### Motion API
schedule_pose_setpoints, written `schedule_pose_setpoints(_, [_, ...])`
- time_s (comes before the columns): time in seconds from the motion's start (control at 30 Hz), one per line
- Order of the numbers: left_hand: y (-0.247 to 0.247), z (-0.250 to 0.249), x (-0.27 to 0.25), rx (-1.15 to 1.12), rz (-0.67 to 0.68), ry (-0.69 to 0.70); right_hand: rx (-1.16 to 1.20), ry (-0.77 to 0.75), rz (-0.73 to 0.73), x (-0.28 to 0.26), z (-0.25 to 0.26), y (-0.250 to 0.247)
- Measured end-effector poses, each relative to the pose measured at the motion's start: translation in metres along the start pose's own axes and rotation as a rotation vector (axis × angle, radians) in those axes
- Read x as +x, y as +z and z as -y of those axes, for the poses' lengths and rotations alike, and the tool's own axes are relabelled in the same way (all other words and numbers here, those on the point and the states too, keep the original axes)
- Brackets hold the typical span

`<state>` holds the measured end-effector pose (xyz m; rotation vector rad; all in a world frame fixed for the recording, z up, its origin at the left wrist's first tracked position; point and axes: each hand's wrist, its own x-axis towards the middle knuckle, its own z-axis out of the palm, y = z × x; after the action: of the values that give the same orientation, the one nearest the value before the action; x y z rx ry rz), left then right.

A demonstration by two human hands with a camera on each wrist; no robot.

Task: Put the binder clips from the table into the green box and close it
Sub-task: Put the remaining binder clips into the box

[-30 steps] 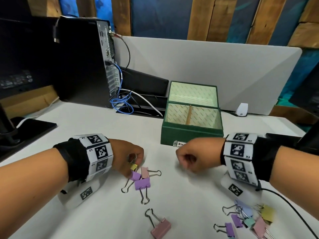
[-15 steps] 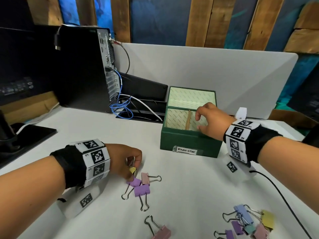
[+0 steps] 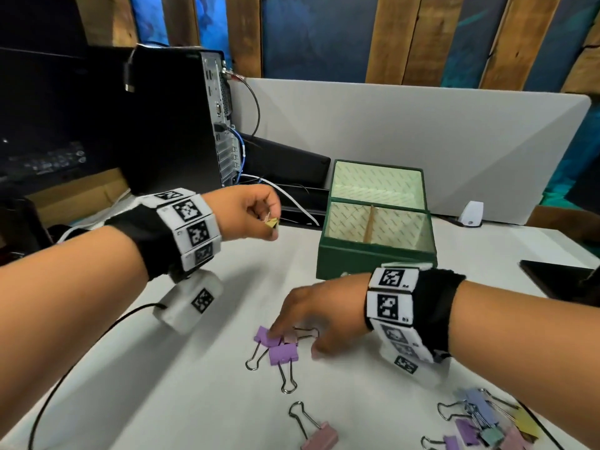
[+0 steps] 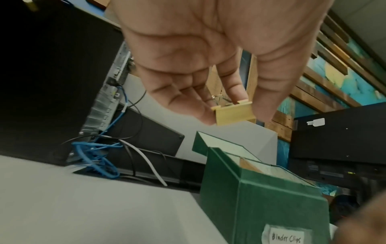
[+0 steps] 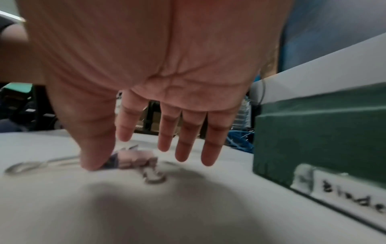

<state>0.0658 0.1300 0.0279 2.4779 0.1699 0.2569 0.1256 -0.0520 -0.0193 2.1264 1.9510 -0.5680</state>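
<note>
The green box (image 3: 373, 261) stands open at the table's middle, its lid tipped back and a wooden divider inside. My left hand (image 3: 256, 212) is raised left of the box and pinches a yellow binder clip (image 3: 271, 223) (image 4: 235, 113) between thumb and fingertips. My right hand (image 3: 311, 316) reaches down over a small cluster of purple and pink binder clips (image 3: 281, 349) (image 5: 135, 159) in front of the box; its fingers are spread and straight, and the thumb touches a purple clip. A pink clip (image 3: 316, 435) lies nearer me. Several pastel clips (image 3: 487, 423) lie heaped at the lower right.
A black computer tower (image 3: 168, 125) with blue and white cables (image 3: 292, 203) stands at the back left. A grey divider panel (image 3: 422, 138) runs behind the box. A dark tablet (image 3: 558, 280) lies at the right edge. A small white device (image 3: 471, 214) sits by the panel.
My left hand lifted the yellow clip off the table and carried it up toward the box. My right hand left the box and came down over the purple and pink clips.
</note>
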Motion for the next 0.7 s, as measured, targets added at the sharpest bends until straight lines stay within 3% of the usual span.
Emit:
schedule_pose_setpoints(0.4, [0.053,-0.058,0.076,0.143,0.040,0.102,0.079,0.130,-0.120,-0.012,-0.006,0.013])
schedule_pose_setpoints(0.53, [0.062,-0.051,0.084,0.191,0.044,0.087,0.156,0.171,-0.170,-0.031,-0.021,0.001])
schedule_pose_setpoints(0.7, [0.052,-0.024,0.058,0.146,0.004,0.087,0.257,0.277,-0.388,-0.053,-0.043,-0.024])
